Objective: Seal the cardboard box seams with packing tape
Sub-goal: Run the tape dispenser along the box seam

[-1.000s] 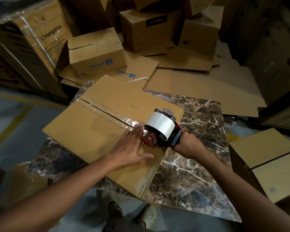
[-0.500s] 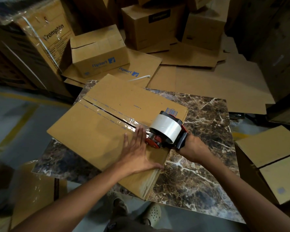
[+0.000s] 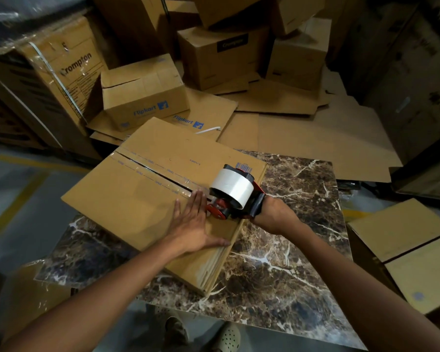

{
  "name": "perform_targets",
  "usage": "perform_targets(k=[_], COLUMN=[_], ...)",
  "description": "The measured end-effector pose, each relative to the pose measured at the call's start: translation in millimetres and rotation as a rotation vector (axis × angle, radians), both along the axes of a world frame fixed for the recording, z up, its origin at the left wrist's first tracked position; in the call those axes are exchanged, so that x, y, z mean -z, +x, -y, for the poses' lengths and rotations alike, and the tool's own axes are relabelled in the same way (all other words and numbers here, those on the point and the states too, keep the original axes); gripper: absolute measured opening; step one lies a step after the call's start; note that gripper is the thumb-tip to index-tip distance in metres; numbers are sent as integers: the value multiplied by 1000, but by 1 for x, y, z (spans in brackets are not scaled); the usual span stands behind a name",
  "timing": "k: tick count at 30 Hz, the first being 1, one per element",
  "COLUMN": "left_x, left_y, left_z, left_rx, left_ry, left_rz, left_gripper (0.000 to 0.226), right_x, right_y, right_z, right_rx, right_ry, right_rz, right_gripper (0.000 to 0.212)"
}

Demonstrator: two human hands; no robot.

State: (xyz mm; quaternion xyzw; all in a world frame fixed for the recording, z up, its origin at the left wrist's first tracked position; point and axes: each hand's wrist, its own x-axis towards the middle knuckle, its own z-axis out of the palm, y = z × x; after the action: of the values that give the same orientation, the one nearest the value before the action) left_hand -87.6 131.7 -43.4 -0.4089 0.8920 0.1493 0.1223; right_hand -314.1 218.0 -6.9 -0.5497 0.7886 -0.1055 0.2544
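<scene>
At the far left of the room a tall plastic-wrapped brown carton (image 3: 69, 67) reads "Crompton" in dark letters. Next to it a small brown cardboard carton (image 3: 142, 95) carries a blue "Flipkart" logo, and the same logo shows on a flattened sheet (image 3: 188, 121) beneath it.

In front of these, the flat brown cardboard box (image 3: 127, 196) lies on the dark marble-patterned counter (image 3: 302, 199), and its near corner sticks out past the counter's edge. A glossy clear strip of tape (image 3: 158, 174) covers most of its centre seam. The small blue print along the strip is too fine to read.

The left hand (image 3: 191, 224) lies flat on the near flap, fingers straight and thumb spread. Its fingertips are just beside the seam, probably to pin the flap down and stop the box sliding under the pull.

Touching those fingertips is the red-and-black tape dispenser with its white roll (image 3: 233, 196), set on the seam close to the box's right edge. The right hand (image 3: 274, 217) is wrapped round its black handle, knuckles up, which looks right for dragging it along the seam line.

The run looks nearly finished. I expect the strip needs carrying over the right edge and then cutting.

Further right, another closed brown box (image 3: 401, 229) sits below counter height.
</scene>
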Motion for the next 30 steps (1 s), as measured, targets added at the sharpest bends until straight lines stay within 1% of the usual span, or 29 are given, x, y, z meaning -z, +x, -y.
perform_targets(k=[3,5,8,13,16,18,19,22,23,26,28,30], left_x=[1,1,1,6,14,17,17,13,11,7,6,6], left_y=[-1,-2,-3,-19,-25,-24,-23,-25,-25,-25,-25,-27], left_z=[1,1,2,-4,-9,-10,-9,-10,-11,-15,-16,-18], left_rx=[-5,-4,27,181,198,206,211,231,242,269,301,345], left_ry=[10,4,-22,-35,-103,-149,-164,-164,-165,-169,-170,-169], left_rz=[7,24,17,-111,-127,-139,-145,-145,-143,-143,-132,-133], left_gripper=[147,148,147,138,132,123,119,105,99,86,84,83], right_x=[1,3,6,8,6,3,2,9,12,20,23,26], right_y=[-17,-28,-32,-30,-26,-23,-23,-30,-33,-39,-41,-41], right_z=[-18,-31,-39,-39,-44,-49,-52,-67,-75,-96,-105,-109], right_rx=[-4,5,37,60,50,55,58,94,115,168,173,177], right_ry=[-6,-22,-18,-8,-31,-49,-50,-17,1,31,50,56], right_rz=[-22,2,16,17,20,42,52,32,21,0,-10,-17], right_gripper=[38,45,45,41,48,56,55,27,23,22,16,19])
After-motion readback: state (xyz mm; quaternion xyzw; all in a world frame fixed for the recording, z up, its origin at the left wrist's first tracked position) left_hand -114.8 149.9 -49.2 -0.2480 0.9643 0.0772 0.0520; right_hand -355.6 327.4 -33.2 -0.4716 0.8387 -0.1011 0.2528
